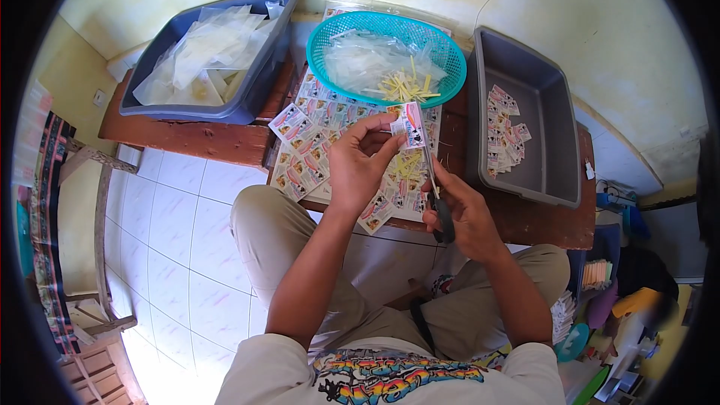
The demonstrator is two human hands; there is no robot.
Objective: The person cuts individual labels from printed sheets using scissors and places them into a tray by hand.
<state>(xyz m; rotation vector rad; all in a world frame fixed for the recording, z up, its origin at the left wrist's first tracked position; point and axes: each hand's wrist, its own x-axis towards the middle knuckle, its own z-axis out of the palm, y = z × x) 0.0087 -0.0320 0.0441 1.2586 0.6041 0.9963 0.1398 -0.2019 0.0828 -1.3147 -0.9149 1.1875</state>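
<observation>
Pinched between the thumb and fingers of my left hand (365, 154) is a small printed label (409, 124). My right hand (465, 214) is closed around black-handled scissors (442, 217), whose blades run up along the label's right edge. Beneath both hands lie printed label sheets (300, 169), overlapping on the low wooden table. Yellow paper strips (407, 165) are scattered on the sheets just below the label. How far apart the scissor blades are, I cannot tell.
A teal basket (315, 60) holds clear plastic bags and yellow strips. At the left, a blue-grey tub (262, 67) contains translucent packets. The grey tub (536, 52) on the right has cut labels (504, 131) inside. A wooden table (544, 225) supports these, against the wall.
</observation>
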